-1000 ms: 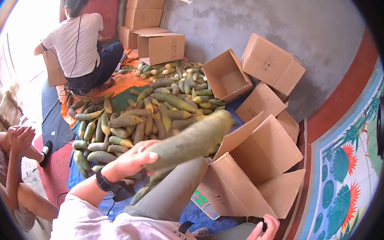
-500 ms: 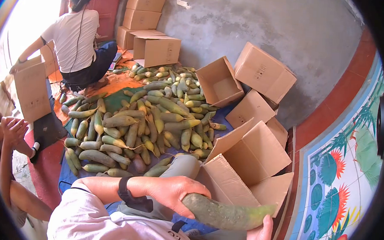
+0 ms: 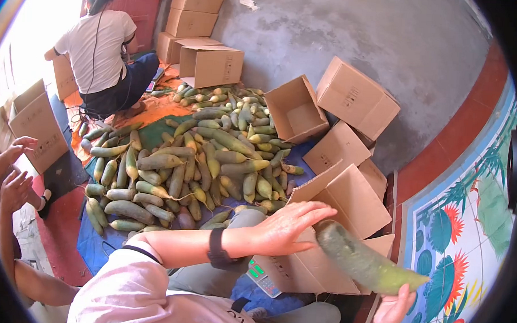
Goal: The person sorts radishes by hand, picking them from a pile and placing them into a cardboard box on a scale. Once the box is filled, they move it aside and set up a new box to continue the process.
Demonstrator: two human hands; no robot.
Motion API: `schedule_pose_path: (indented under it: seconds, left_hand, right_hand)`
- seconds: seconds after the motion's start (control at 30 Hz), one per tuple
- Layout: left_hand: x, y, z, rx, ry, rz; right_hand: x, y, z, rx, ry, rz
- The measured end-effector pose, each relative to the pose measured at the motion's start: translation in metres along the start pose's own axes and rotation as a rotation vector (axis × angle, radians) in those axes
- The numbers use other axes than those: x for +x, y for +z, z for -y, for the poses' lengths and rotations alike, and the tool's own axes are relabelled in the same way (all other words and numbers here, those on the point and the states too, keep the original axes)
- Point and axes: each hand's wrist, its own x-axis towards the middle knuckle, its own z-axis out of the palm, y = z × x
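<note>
A large green radish (image 3: 361, 258) is tilted in front of the open carton, its pale yellow-green tip pointing down to the right. My right hand (image 3: 391, 310) grips it near that tip, with part of the hand cut off by the frame. Close to the radish's dark upper end, my left hand (image 3: 287, 227) is open with its fingers stretched out; a black band is on that wrist. The open cardboard box (image 3: 349, 203) stands behind the radish, its flaps spread. A digital scale (image 3: 263, 277) with lit green displays shows below my left hand.
A big heap of green radishes (image 3: 195, 164) covers the blue and orange sheets. More cartons (image 3: 348, 99) lean by the grey wall. One person (image 3: 99, 50) squats at the back left; another person's hands (image 3: 15, 177) show at the left edge. A painted tile panel (image 3: 451, 245) is on the right.
The radish has moved right and tilted tip-down. My left hand has let go of its end and opened. The scale has come into view. The person at the back has drawn an arm in from the carton.
</note>
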Motion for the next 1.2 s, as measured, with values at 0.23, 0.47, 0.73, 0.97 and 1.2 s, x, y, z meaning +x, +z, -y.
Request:
schedule_pose_path:
  seconds: [0.23,0.47,0.73,0.97,1.2]
  left_hand:
    - [-0.020,0.035,0.060,0.410,-0.022,0.136]
    - [-0.027,0.050,0.071,0.389,-0.069,0.186]
    - [-0.028,0.056,0.076,0.401,-0.091,0.146]
    - [-0.028,0.057,0.078,0.353,-0.082,0.128]
    - [-0.028,0.059,0.077,0.341,-0.064,0.118]
  right_hand:
    - [0.041,-0.021,-0.017,-0.286,-0.059,-0.088]
    - [0.068,-0.014,-0.062,-0.678,0.250,0.158]
    - [0.076,-0.005,-0.120,-1.044,0.350,0.545]
    - [0.076,-0.010,-0.152,-1.232,0.428,0.694]
    - [0.076,-0.009,-0.166,-1.300,0.456,0.934]
